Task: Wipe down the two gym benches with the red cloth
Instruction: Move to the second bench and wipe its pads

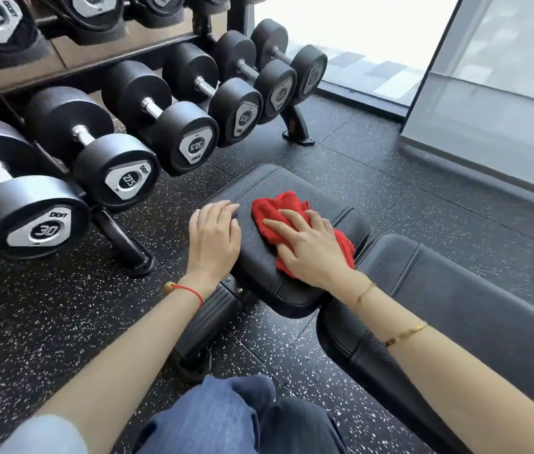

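Observation:
A black padded gym bench stands in front of me, its seat pad [295, 186] nearest the dumbbell rack and its long back pad [449, 290] running off to the right. The crumpled red cloth [278, 208] lies on the seat pad. My right hand [308, 247] presses flat on the cloth with fingers spread. My left hand [215, 237] rests on the seat pad's left edge, fingers together and laid over the rim. No second bench is in view.
A dumbbell rack [121, 234] with several black dumbbells [174, 122] fills the left side, its foot close to the bench. The bench's frame and foot [203, 326] sit below the seat. Speckled rubber floor [373, 152] lies beyond; a glass wall [504, 103] stands at right.

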Tool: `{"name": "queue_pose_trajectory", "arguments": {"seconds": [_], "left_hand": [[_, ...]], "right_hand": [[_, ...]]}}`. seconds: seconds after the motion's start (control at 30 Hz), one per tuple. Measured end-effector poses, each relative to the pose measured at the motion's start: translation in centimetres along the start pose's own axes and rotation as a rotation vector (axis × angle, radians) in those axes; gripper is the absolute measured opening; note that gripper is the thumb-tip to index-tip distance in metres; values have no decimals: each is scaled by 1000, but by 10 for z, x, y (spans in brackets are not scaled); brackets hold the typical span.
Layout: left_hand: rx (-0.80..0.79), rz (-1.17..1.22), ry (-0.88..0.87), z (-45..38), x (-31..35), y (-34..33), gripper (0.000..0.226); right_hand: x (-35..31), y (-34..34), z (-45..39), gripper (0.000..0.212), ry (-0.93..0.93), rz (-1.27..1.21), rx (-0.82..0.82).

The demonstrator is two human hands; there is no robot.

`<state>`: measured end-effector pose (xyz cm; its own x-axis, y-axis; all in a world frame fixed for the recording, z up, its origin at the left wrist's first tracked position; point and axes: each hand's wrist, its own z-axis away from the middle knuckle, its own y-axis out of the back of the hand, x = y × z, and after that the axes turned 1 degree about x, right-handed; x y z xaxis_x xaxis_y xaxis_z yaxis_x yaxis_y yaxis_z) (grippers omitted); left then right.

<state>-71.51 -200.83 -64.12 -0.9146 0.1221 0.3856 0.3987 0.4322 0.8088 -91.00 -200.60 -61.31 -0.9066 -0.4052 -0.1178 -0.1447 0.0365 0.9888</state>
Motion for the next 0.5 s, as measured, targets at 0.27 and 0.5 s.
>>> {"name": "queue_pose_trajectory", "arguments": {"seconds": [0.27,0.5], "left_hand": [[37,96,-84,1,19,-15,28],[3,133,-48,1,20,-17,29]], "right_hand": [[12,0,75,52,-35,43,20],[38,4,26,50,-313,36,49]]}}
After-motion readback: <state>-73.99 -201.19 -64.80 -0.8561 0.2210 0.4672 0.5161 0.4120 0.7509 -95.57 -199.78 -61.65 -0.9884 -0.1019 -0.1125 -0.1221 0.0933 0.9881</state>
